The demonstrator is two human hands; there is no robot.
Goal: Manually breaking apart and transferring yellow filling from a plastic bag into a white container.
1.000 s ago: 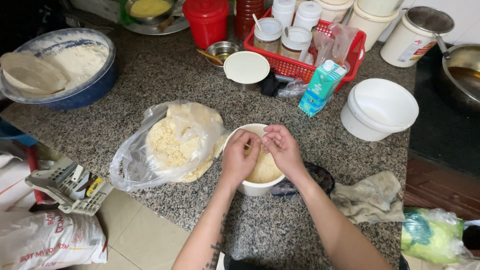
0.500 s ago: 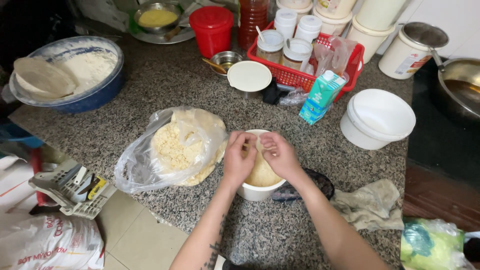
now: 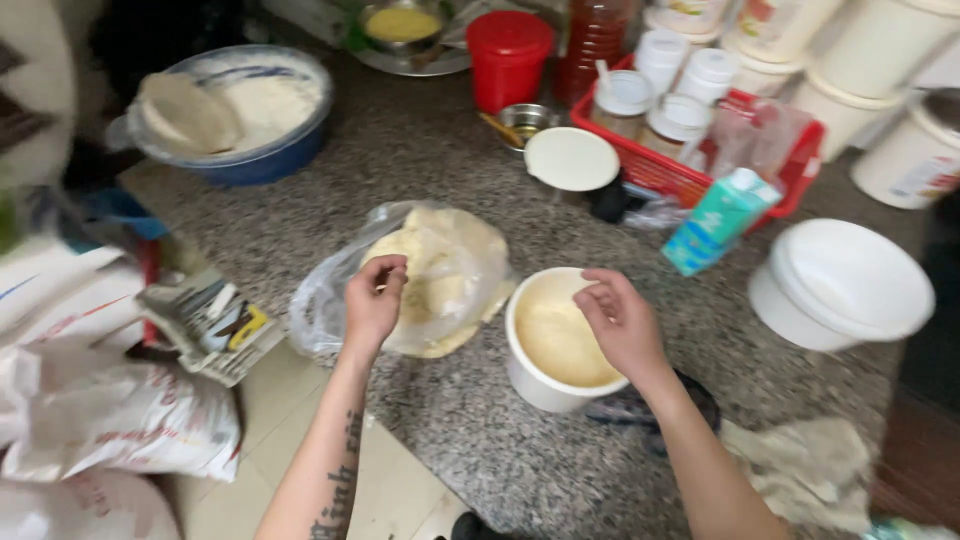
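My left hand [image 3: 375, 300] rests on a clear plastic bag [image 3: 320, 310] holding a lump of pale dough [image 3: 450, 260], fingers curled and pinching at the bag. My right hand [image 3: 620, 320] hovers over the right rim of a small white tub [image 3: 520, 370], fingers loosely bent with nothing visible in them. Smooth yellowish dough [image 3: 555, 335] fills the tub. Bag and tub sit side by side on the speckled granite counter [image 3: 400, 150].
A blue bowl [image 3: 260, 165] of flour with a flat dough disc [image 3: 185, 110] is far left. Behind are a red jar [image 3: 508, 55], round white lid [image 3: 571, 158], red basket [image 3: 680, 175] of jars and teal carton [image 3: 722, 215]. White bucket [image 3: 840, 290] right; cloth [image 3: 800, 470]; sacks [image 3: 100, 420].
Both hands were together pressing the dough in the tub. Now my left hand has moved left onto the bag, and my right hand has lifted to the tub's right rim.
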